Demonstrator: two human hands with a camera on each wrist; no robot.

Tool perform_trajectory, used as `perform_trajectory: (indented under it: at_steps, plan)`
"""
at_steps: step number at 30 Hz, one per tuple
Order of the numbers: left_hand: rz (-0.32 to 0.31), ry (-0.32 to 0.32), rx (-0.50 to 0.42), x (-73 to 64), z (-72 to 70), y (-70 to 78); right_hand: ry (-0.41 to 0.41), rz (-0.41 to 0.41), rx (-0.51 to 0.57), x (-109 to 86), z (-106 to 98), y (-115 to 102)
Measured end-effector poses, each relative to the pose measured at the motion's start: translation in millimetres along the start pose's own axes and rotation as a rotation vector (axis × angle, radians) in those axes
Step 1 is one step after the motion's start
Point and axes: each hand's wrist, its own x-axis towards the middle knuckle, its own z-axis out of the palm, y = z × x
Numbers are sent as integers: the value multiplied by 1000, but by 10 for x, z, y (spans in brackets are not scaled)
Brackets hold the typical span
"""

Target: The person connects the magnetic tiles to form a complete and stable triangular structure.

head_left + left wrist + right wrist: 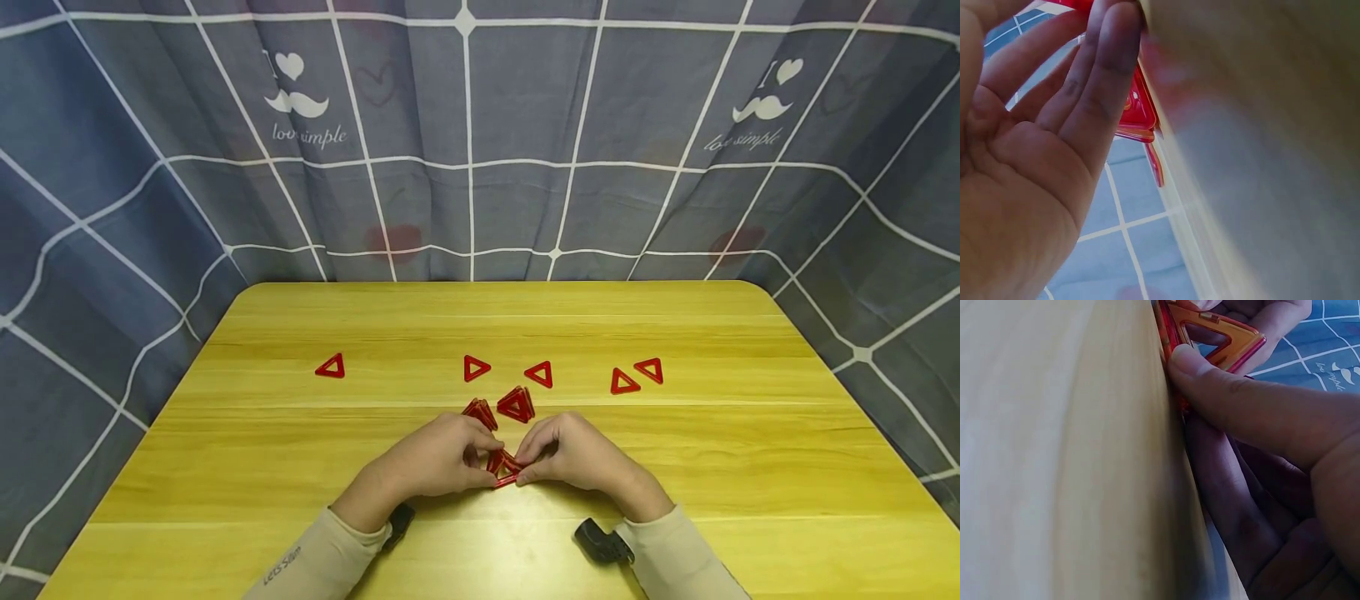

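Observation:
Near the front middle of the table, my left hand (448,457) and right hand (572,450) meet at red triangular magnetic tiles (506,481). One tile (1244,339) is raised off the tabletop, tilted against another at its lower edge. My left thumb and fingertips pinch the tiles from the left. From the right, my right thumb (1190,361) presses along the lower edge, with the fingers behind. Just beyond the hands lie two small stacks of the same tiles, a left stack (480,414) partly hidden by my left hand and a right stack (516,407).
Farther back, single red triangles lie flat: a far-left triangle (341,367), a middle pair with its left one (468,367) and right one (548,374), and a right pair (617,388). A checked grey-blue curtain (420,200) hangs behind the wooden table (225,467).

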Motion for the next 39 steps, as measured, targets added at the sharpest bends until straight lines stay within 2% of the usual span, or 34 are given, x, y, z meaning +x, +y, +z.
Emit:
perform_trajectory:
  at_steps: [6,15,22,25,30,35,39]
  plan:
    - [-38,-4,-23,1,5,-4,3,2,2,3,3,-1]
    - [14,-24,-14,-10,8,-28,30,30,-41,-11,-38,-46]
    - [-10,-36,11,-6,25,-18,87,82,-67,-51,-141,-47]
    - [-18,-53,20,-4,36,-15,129,133,-57,-96,-229,-33]
    - [-15,-80,28,-10,37,-6,259,249,-81,-216,-467,-3]
    - [10,-93,41,-23,36,2,392,324,-206,-373,-756,55]
    - [21,-93,55,-22,42,-5,419,344,-308,-477,-953,106]
